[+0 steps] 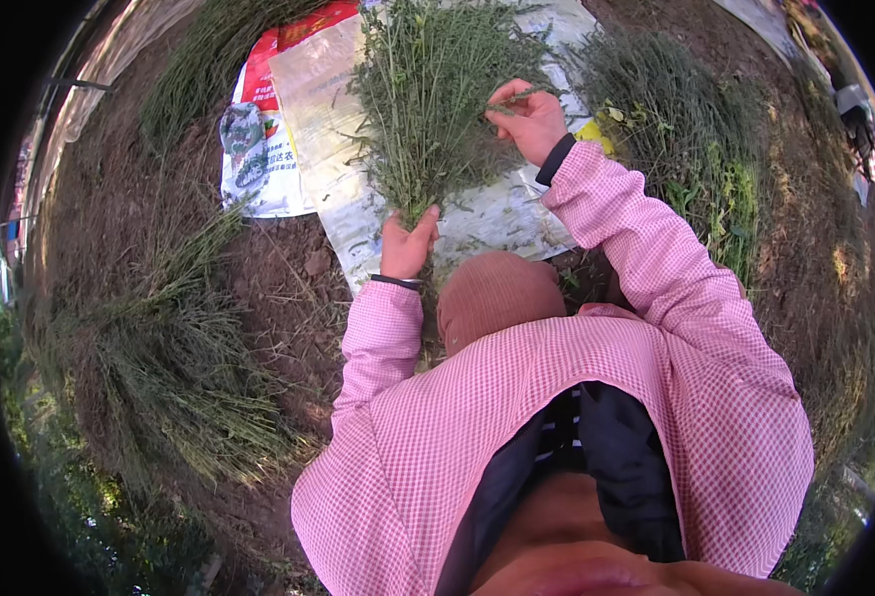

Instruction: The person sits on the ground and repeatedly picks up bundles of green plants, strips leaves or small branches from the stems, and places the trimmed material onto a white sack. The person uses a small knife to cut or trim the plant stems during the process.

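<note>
My left hand (407,246) grips the lower stems of a green herb bundle (415,127), whose leafy tops fan out away from me. To the right of the bundle, my right hand (530,123) pinches a thin leafy sprig (515,99) between thumb and fingertips. Flattened plastic sacks (340,186) lie on the soil beneath the bundle, with loose leaf bits scattered over them. My knee (500,298), in reddish-brown cloth, is just beside the left wrist.
More cut stalks lie in a heap at the right (676,112), a pile at the left (176,372) and another bunch at the upper left (206,67). A camouflage-patterned cloth item (243,145) rests on a red and white printed sack (277,179). Bare brown soil (288,261) surrounds the sacks.
</note>
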Demonstrator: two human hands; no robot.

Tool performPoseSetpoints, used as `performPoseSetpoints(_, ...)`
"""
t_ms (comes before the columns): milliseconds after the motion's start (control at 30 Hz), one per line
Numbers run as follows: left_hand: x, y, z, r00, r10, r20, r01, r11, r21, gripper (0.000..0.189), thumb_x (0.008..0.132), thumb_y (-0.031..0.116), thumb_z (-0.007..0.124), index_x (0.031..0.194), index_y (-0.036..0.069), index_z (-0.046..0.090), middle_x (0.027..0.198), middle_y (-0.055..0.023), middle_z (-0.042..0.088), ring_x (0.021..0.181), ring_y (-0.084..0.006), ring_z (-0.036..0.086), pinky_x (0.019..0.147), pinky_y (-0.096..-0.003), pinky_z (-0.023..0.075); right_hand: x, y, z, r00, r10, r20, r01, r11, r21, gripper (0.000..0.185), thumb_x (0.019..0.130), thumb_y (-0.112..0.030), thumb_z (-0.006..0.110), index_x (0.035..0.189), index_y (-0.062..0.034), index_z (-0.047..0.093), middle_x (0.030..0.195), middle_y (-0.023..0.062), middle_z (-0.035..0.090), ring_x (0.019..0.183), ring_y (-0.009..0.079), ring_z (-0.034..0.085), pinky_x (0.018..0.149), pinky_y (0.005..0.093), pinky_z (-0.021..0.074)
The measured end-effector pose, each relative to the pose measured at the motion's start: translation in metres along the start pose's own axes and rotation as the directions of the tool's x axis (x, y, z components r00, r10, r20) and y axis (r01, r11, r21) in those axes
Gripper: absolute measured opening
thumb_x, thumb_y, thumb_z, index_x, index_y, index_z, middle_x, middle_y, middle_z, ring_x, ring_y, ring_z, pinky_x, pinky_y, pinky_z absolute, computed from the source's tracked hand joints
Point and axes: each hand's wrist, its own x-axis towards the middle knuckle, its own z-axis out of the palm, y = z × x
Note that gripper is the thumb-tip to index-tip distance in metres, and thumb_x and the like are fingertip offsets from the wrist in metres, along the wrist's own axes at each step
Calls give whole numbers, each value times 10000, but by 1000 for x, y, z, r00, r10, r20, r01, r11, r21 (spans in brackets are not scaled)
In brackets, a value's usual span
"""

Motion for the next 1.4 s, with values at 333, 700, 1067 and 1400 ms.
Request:
performPoseSetpoints(333,-5,-2,-2,986,82,-143,-44,967,252,369,797,260,712,839,-85,589,626,-86,628,565,-139,572,583,-280,470,16,-20,-14,952,-141,272,216,938,-270,154,716,-72,697,842,-14,630,695,35,585,629,89,561,600,258,452)
performPoseSetpoints(700,-13,20,12,990,97,-104,-80,985,155,418,803,293,713,840,-99,572,601,-59,602,488,-92,515,454,-237,414,19,-22,-29,938,-117,327,332,575,-747,150,779,-190,630,875,-92,691,832,107,664,673,266,625,641,356,504)
performPoseSetpoints(1067,-15,26,23,1000,0,18,0,1000,4,284,903,285,589,829,12,572,625,-52,576,491,-120,499,452,-251,386,23,-19,-29,716,-531,454,655,284,-701,73,826,-157,611,897,-149,627,858,20,623,840,243,606,696,365,510)
performPoseSetpoints(1400,-13,31,19,1000,-12,-26,12,1000,12,266,904,283,582,855,22,573,621,-54,568,489,-119,496,446,-251,379,21,-18,-26,943,-28,332,108,969,-224,103,838,-132,635,886,-47,602,731,-14,597,577,51,528,529,218,444)
